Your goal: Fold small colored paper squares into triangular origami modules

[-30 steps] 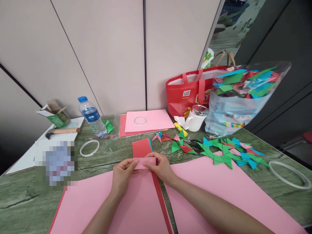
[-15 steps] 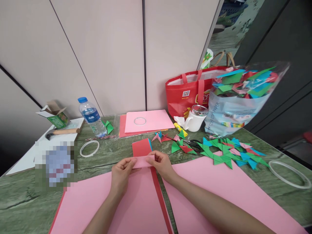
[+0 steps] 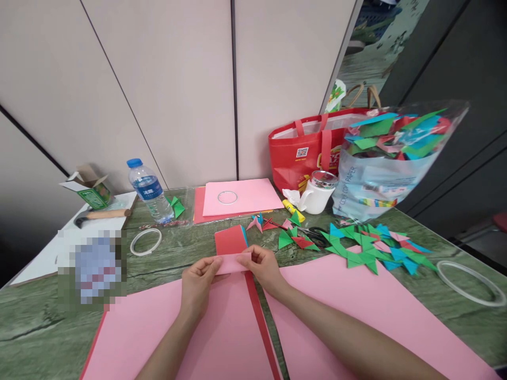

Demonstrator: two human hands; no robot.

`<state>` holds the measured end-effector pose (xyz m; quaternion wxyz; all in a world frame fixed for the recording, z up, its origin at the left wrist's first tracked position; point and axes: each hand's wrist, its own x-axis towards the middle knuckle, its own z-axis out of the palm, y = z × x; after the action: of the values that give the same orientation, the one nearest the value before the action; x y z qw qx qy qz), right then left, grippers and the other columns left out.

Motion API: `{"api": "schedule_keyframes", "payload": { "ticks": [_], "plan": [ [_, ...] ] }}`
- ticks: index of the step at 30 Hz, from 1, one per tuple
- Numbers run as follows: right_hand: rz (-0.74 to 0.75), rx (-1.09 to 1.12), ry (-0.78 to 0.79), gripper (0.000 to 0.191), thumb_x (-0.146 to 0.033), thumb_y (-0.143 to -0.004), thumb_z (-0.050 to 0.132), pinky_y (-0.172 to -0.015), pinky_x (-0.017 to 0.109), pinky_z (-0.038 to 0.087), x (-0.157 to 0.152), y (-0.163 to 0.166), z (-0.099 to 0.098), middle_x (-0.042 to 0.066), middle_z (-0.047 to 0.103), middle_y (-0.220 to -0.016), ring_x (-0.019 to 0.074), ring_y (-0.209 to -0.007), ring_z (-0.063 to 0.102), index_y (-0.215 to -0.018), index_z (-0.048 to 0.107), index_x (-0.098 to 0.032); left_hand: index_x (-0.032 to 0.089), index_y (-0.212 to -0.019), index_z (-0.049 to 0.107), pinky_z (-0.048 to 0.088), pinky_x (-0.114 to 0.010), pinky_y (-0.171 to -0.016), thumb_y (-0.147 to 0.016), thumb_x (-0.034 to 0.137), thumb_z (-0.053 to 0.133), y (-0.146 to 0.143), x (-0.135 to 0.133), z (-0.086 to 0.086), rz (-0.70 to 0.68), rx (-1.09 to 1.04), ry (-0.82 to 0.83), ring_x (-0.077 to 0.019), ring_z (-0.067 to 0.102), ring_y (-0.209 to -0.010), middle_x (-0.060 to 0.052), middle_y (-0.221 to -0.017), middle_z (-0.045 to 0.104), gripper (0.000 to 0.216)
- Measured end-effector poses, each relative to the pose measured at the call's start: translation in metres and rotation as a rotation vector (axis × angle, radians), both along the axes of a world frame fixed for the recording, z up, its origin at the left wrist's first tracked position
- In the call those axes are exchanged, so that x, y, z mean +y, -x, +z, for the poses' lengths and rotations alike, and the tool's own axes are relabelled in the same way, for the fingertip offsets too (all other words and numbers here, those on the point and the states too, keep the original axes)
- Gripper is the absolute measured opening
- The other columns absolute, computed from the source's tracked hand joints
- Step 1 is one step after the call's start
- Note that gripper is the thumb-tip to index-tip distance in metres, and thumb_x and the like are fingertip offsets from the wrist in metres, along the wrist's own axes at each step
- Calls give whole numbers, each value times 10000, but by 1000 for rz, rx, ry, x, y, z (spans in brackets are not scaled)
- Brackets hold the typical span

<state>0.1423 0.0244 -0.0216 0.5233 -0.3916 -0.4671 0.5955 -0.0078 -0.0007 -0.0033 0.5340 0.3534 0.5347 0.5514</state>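
A small folded pink paper [image 3: 233, 263] is pinched between both my hands, just above the table's near middle. My left hand [image 3: 198, 287] grips its left end with thumb and fingers closed. My right hand [image 3: 264, 269] grips its right end the same way. Under my hands lie large pink sheets [image 3: 222, 338] with red sheets beneath. A small stack of red and blue squares [image 3: 230, 240] lies just beyond the folded piece.
Folded paper shapes in green, red, blue and pink [image 3: 364, 247] are scattered to the right, with black scissors [image 3: 317, 232]. Behind stand a white mug [image 3: 317, 194], a red bag [image 3: 307, 153], a clear bag of folded pieces [image 3: 392, 158] and a water bottle [image 3: 149, 190]. Tape rings [image 3: 145, 240] lie on the table.
My hands have shifted the folded pink paper slightly away from me and tightened the fold; nothing else on the table has moved.
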Motion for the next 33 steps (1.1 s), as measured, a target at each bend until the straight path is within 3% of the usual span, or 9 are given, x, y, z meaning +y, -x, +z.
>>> {"api": "schedule_keyframes", "payload": {
  "ticks": [22,29,33],
  "plan": [
    [-36,-157,-98,242,-378,-637,632,-514,225,386,1,-2,-3,-12,536,-579,109,-538,479,-614,547,-153,136,-734,647,493,-246,-602,-624,331,663,-1,-2,4,-16,124,9,-154,607,-624,-34,-675,683,225],
    [-11,-193,-102,223,-352,-652,624,-492,212,371,-1,-2,1,-33,504,-546,91,-506,448,-610,532,-154,166,-976,583,478,-274,-672,-647,310,642,3,0,15,-168,246,-123,-194,613,-799,-75,-887,681,364],
    [-1,-215,-115,231,-365,-648,624,-480,207,360,-2,-2,2,-39,501,-537,87,-497,442,-613,537,-154,177,-906,657,462,-301,-738,-658,293,620,5,-1,22,-263,383,-174,-224,594,-881,-72,-906,683,277]
  ]
}}
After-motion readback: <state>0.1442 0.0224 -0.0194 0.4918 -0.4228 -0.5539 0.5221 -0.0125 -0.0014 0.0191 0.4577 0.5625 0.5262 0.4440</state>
